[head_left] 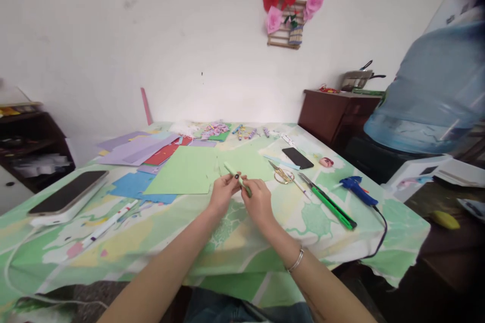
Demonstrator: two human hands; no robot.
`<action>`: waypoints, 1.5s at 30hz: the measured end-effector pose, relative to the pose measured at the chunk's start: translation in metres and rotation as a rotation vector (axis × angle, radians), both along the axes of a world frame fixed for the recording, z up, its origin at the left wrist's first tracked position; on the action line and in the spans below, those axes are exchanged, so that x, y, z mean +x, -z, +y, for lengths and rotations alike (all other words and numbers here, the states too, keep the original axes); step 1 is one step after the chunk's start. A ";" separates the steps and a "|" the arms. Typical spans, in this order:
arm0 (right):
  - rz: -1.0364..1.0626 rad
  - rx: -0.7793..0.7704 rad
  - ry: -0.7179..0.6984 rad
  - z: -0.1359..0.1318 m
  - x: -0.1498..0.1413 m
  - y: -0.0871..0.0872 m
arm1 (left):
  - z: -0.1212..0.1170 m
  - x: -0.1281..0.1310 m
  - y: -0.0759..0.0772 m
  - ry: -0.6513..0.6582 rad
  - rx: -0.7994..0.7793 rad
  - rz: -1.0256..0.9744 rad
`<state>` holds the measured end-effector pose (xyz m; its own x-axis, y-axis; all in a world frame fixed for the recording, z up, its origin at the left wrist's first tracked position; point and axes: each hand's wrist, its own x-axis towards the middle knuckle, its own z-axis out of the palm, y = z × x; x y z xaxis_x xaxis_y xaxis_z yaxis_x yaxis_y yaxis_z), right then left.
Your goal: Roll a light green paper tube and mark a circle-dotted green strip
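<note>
A thin roll of light green paper (229, 167) slants between my hands above the table's near middle. My left hand (222, 193) pinches it from the left, with a dark nail showing on one finger. My right hand (257, 201) is closed around its lower end, which pokes out under the fingers. Just beyond lies a flat green paper sheet (182, 169), with a second green sheet (250, 159) behind the hands. Gold-handled scissors (283, 175) rest to the right of my right hand. The fingers partly hide the roll.
On the right lie a green utility knife (329, 204), a blue glue gun (358, 189) with its cord and a black phone (297, 158). Blue paper (131, 185), purple sheets (140, 149) and a white marker (109, 223) are left. A larger phone (70, 192) sits on a white box.
</note>
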<state>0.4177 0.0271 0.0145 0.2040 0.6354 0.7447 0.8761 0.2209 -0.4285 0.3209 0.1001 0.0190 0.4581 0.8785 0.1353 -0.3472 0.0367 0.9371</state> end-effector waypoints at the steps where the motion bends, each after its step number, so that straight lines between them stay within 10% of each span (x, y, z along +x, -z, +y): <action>1: -0.024 0.020 0.016 0.002 -0.003 0.000 | -0.001 0.004 -0.002 0.005 -0.029 -0.044; 9: 0.006 0.157 -0.137 0.003 -0.001 -0.009 | 0.007 -0.001 -0.025 0.013 0.058 -0.029; 15: 0.344 0.227 -0.235 -0.010 0.013 -0.060 | -0.007 -0.014 -0.037 -0.035 0.622 0.258; 22: 0.586 0.101 -0.537 -0.024 0.013 -0.080 | -0.031 -0.024 -0.031 -0.125 0.862 0.400; 35: 0.844 -0.262 -0.928 -0.042 0.017 -0.094 | -0.049 -0.032 -0.031 0.323 0.478 0.015; 45: 0.900 -0.223 -0.907 -0.037 0.012 -0.081 | -0.050 -0.030 -0.027 0.540 0.248 -0.108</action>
